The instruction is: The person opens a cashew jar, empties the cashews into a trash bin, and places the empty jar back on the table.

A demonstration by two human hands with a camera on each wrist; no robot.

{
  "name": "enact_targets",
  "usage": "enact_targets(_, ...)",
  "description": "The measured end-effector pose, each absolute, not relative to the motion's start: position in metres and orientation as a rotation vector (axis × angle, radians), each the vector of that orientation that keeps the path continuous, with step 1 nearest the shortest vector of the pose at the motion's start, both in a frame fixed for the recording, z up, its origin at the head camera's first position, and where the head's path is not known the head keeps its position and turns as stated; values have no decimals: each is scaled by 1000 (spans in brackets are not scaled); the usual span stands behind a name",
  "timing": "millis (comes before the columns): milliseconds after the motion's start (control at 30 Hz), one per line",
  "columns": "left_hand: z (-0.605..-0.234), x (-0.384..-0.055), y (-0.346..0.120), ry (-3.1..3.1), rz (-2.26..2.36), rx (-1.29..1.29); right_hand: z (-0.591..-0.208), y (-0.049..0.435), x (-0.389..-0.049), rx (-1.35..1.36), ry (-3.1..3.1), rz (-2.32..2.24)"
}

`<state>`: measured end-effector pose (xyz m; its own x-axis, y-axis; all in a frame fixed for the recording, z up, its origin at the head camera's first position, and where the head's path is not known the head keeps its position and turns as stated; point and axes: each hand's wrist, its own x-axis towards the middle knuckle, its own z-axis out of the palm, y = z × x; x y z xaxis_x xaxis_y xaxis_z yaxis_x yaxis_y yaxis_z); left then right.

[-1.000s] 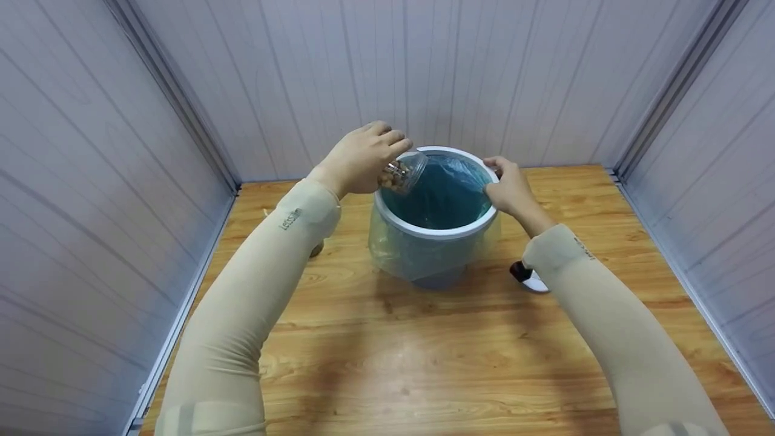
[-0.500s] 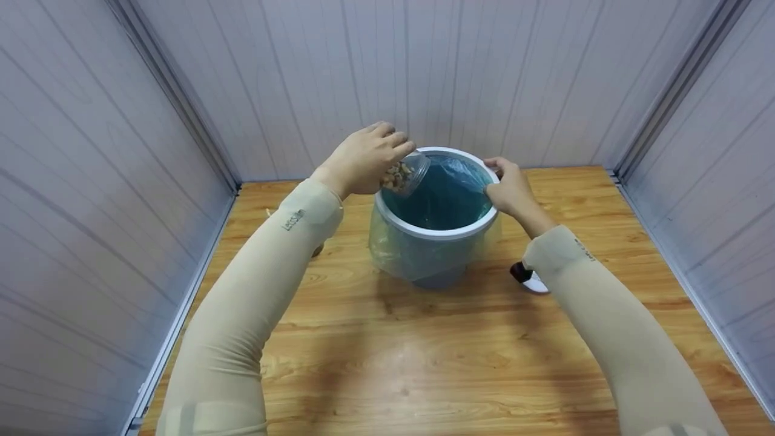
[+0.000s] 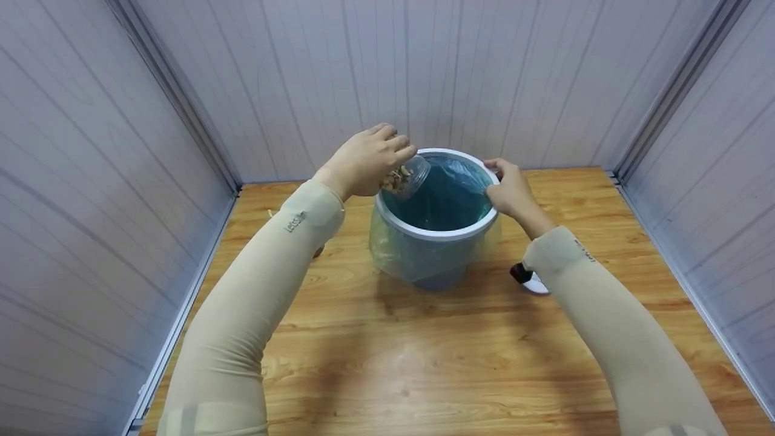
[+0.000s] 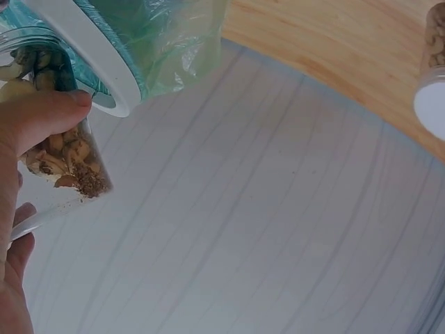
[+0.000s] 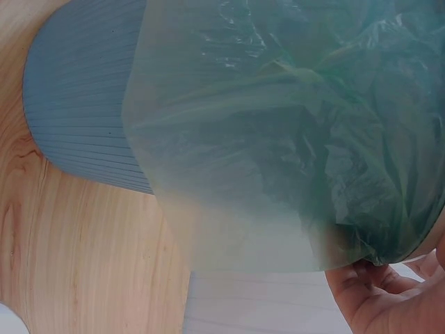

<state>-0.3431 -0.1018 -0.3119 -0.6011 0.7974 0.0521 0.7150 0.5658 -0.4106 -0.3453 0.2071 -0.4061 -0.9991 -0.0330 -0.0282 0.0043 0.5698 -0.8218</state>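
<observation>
Fingers of the left hand [image 3: 364,160] curl round a tilted, clear plastic jar [image 3: 402,180] of brown chunks [image 4: 68,154] over the round, blue-grey, green-lined bin [image 3: 438,282]; the right hand [image 3: 510,189] grips its white rim [image 3: 439,234]. Emptying seems underway, probably needing a steeper tip.

Three Cameras, One Meeting Point

From my head we're looking forward and down, well back, past my sleeves [image 3: 236,321] to my left hand [image 3: 363,160], my right hand [image 3: 511,191] and the bin [image 3: 439,280]. Over to my left wrist: right up close on the jar [image 4: 66,156], facing pale wall panels [image 4: 229,202]! And here's my right wrist, tight against the liner [image 5: 278,132] from the right. Head and left share the jar; all three share the liner.
</observation>
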Motion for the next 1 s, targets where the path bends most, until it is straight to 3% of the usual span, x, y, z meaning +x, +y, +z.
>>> enact_targets(1000,-310,-343,-101,-2536,548,-1231,-406,207,-348,-55,2761,-1429)
